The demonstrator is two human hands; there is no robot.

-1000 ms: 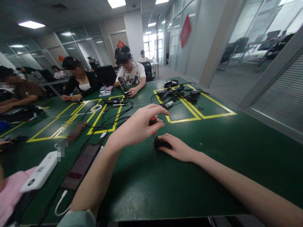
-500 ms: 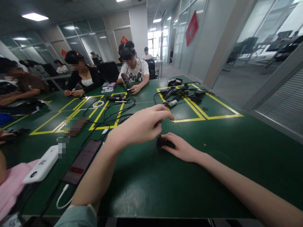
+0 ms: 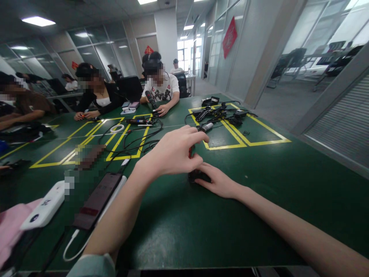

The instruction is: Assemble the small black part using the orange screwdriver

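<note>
My left hand (image 3: pixel 177 152) is raised just above my right one, its fingers curled and its thumb drawn in. A small red-and-dark thing (image 3: pixel 190 151) shows between its fingers; most of it is hidden, so I cannot tell its kind. On the green table (image 3: pixel 178 234), my right hand (image 3: pixel 220 180) grips a small black object (image 3: pixel 198 176) between thumb and fingers. That object rests on or close to the tabletop, partly covered by both hands.
Left of my forearm lie a phone (image 3: pixel 96 202) on a cable and a white power strip (image 3: pixel 46 206). Beyond my hands are black cables and devices (image 3: pixel 213 115) within yellow tape marks (image 3: pixel 227 147). Several people sit across the table, one holding a black tool (image 3: pixel 150 99).
My left thumb has come down closer to the right hand and the black object. A red part now shows between the left fingers. The view has shifted slightly.
</note>
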